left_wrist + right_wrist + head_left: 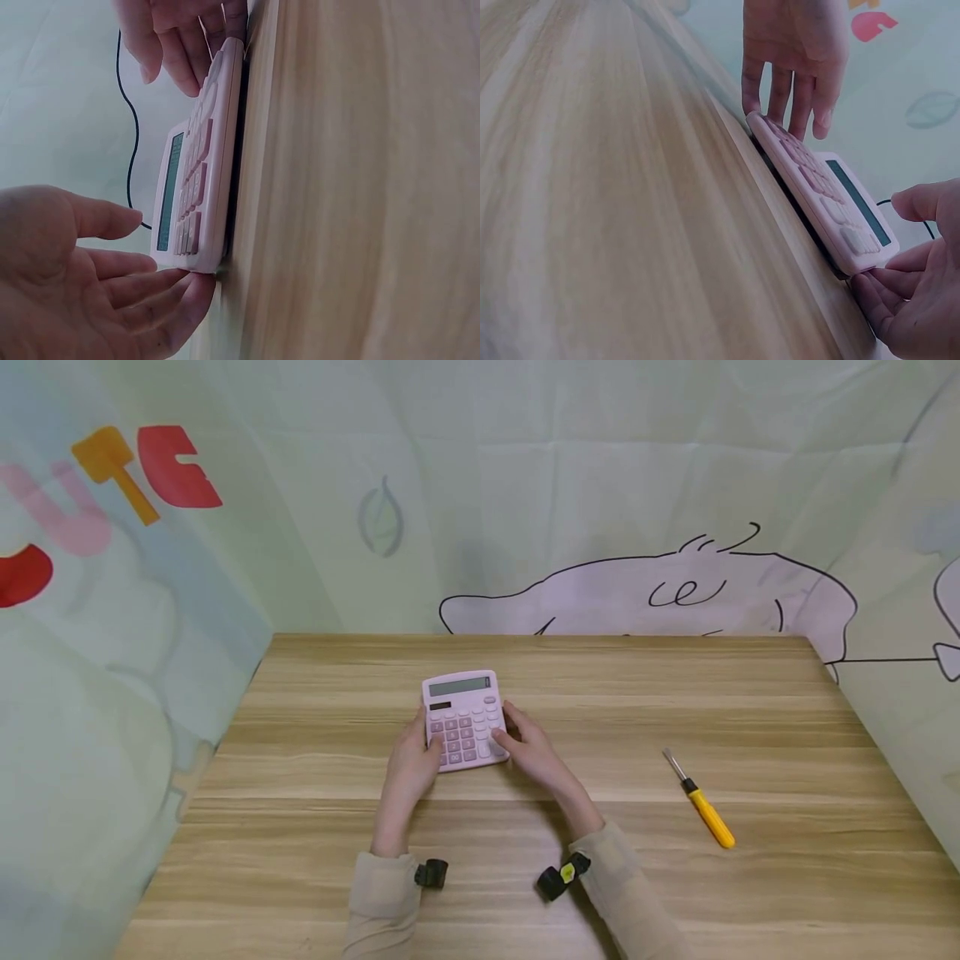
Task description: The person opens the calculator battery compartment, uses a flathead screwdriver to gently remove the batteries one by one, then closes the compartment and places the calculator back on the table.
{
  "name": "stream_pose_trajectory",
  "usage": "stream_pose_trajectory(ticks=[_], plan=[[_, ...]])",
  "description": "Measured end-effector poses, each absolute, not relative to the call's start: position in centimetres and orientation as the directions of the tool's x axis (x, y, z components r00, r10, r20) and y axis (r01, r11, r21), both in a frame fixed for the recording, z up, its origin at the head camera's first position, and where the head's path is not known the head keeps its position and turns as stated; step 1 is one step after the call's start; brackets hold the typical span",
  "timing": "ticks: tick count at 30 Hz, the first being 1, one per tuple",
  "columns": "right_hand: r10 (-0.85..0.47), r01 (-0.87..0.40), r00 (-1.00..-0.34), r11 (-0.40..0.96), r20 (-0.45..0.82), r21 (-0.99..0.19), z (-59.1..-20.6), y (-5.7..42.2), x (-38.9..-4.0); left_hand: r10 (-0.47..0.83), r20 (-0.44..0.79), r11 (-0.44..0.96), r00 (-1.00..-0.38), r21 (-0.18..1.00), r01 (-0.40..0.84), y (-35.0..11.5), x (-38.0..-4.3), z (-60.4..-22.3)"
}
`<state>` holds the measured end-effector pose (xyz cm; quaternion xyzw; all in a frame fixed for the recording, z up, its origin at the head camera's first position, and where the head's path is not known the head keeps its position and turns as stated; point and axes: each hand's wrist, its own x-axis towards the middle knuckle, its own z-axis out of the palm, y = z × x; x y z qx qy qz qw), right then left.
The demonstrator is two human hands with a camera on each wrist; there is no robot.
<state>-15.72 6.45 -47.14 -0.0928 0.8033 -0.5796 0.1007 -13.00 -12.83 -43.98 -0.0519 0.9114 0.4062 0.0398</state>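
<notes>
A pink calculator (457, 732) with a grey display at its far end lies face up on the wooden table (300, 843). My left hand (408, 764) is at its left side, with the fingers along the edge. On the opposite side, my right hand (536, 753) touches the edge with its fingertips. Both thumbs are raised over the keys, apart from the surface in the wrist views. Seen from the left wrist, the left fingers (176, 311) meet the calculator's side low down, near the tabletop.
To the right lies a screwdriver (707, 812) with a yellow handle, its metal tip pointing away from me. A printed cloth (315, 527) with cartoon drawings and letters hangs behind the table's far edge. Small black cameras (431, 873) are strapped over both sleeves.
</notes>
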Motion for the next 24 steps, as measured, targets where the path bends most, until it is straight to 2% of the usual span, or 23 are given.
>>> stream_pose_trajectory(ticks=[13,24], plan=[[-0.232,-0.005,-0.969,0.379,-0.090,-0.925,-46.74,6.25,-15.67,-0.077,-0.169,0.592,-0.983,0.785,-0.181,-12.96,-13.05,-43.70],[-0.175,0.079,-0.974,0.338,-0.145,-0.938,-46.59,5.74,-15.67,-0.101,-0.208,0.552,-0.973,0.802,-0.229,-12.73,-13.23,-43.65]])
